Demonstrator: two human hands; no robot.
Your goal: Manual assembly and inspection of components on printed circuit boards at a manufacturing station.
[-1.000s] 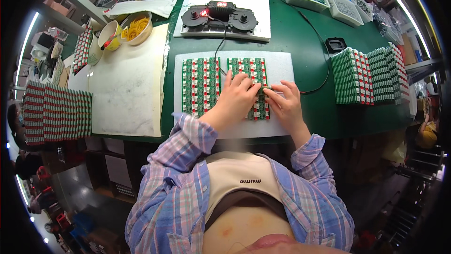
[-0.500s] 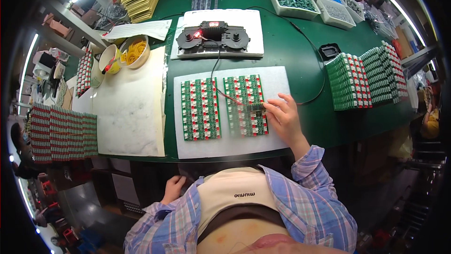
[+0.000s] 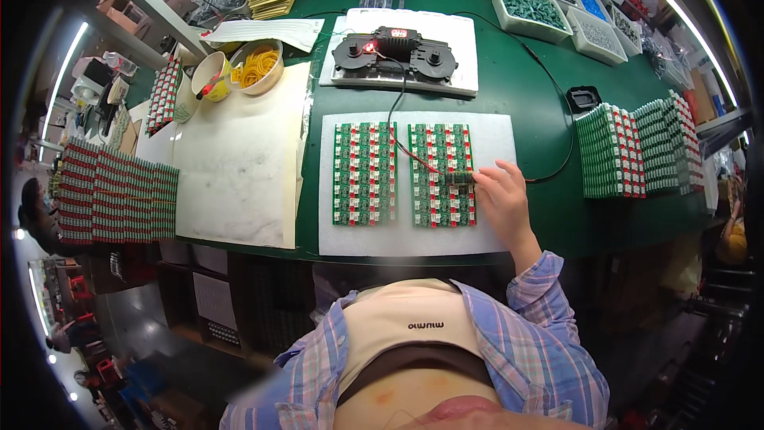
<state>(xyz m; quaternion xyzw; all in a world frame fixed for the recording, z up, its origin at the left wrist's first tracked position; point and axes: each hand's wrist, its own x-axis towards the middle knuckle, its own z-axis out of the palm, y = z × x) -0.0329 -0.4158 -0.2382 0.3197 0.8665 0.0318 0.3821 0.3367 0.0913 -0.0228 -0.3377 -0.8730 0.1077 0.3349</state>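
Two green circuit-board panels dotted with white and red parts lie side by side on a white foam sheet: a left panel and a right panel. My right hand is closed, its fingertips pinching the right end of a small dark green wired board. That board lies across the right panel, below its middle. A red and black cable runs from it up to a black two-knobbed device with a lit red light. My left hand is out of sight; only its plaid sleeve shows, partly blurred.
Stacked board panels stand at the right and left. Bowls, one with yellow rubber bands, sit behind a pale sheet. Parts bins line the far right. A black cable loops across the green table.
The whole view has shifted, so the table things appear farther right. My left hand, earlier visible below the table edge, has gone from view. My right hand still holds the small board over the right panel.
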